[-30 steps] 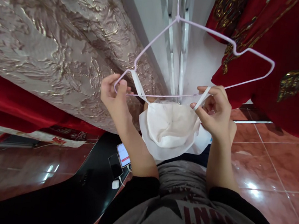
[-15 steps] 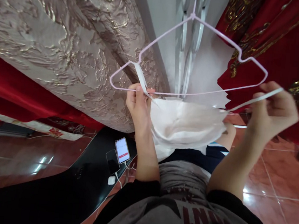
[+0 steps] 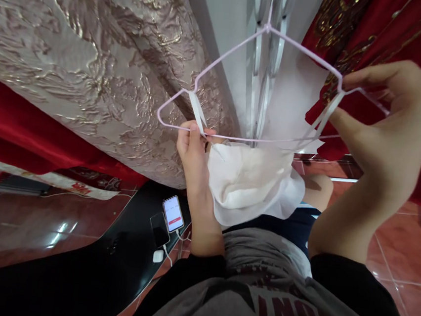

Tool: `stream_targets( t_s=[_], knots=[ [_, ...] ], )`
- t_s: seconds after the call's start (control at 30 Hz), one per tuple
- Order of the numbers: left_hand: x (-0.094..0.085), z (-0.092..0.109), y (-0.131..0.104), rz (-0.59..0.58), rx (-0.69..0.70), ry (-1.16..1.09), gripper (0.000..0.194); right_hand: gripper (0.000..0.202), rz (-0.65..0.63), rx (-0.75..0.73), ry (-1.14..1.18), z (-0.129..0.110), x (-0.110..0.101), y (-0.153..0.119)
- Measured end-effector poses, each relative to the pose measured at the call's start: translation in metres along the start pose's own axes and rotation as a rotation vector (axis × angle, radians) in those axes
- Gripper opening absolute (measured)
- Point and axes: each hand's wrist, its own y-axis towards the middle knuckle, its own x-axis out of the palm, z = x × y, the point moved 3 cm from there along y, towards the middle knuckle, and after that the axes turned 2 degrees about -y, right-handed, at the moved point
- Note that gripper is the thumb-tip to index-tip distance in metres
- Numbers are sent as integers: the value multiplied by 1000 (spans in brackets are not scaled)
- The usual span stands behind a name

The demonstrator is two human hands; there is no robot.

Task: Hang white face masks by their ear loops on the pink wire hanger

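A pale pink clothes hanger (image 3: 230,52) hangs in front of me. Below it is a white garment (image 3: 253,179) with thin straps, partly blurred. One strap (image 3: 197,111) is looped over the hanger's left notch. My left hand (image 3: 193,141) is closed around the left part of the lower bar, with that strap at its fingers. The other strap (image 3: 325,114) reaches up to the right notch. My right hand (image 3: 389,115) is there, index fingertip at the notch and thumb against the strap; its remaining fingers are mostly hidden.
On the left, a black curved bench (image 3: 73,269) bears a lit phone (image 3: 173,214), a dark phone (image 3: 159,229) and a small white case (image 3: 158,256), with cables. An embossed beige cloth (image 3: 104,63) and a red embroidered cloth (image 3: 385,41) flank the white metalwork (image 3: 258,53).
My right hand has moved up and inward with the right strap, from below the hanger's right end to its right notch. The garment has swung left. My left hand keeps its grip.
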Motion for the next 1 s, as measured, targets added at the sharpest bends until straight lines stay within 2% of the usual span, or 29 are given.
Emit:
stream_targets(
  t_s=[0.07,0.13,0.17,0.2,0.27,0.3,0.33,0.4,0.57,0.63,0.7,0.77,0.87,0.93,1.0],
  knots=[
    [1,0,0,8,-27,-2,32,30,156,-96,104,-8,4,-13],
    [3,0,-2,14,-49,0,32,22,242,-86,247,-14,15,-31],
    [4,1,-2,15,-61,5,32,20,168,-20,313,-16,24,-41],
    [5,2,-3,11,-71,12,33,23,26,69,369,-17,36,-51],
    [3,3,-4,-9,-79,24,33,41,-314,237,442,-18,61,-72],
    [2,4,-5,-23,-73,25,32,50,-424,289,461,-18,71,-80],
    [-1,5,-5,-41,-61,27,33,54,-467,319,474,-17,78,-86],
    [-9,8,-6,-121,-43,59,34,52,-437,334,488,-13,85,-90],
    [-24,26,-18,-544,-87,311,37,42,-360,339,494,0,93,-87],
    [-26,42,-20,-608,-79,358,35,44,-334,354,504,3,94,-88],
    [-26,61,-16,-624,-70,307,37,43,-324,362,515,3,94,-89],
    [-24,77,-3,-602,-70,175,44,40,-331,369,528,1,92,-90],
    [-24,89,24,-467,-31,27,42,36,-368,386,546,-2,88,-88],
    [-28,85,35,-284,40,-7,34,40,-415,387,549,-3,87,-88],
    [-35,75,35,-21,137,-16,24,48,-460,371,544,-3,88,-89]
  ],
)
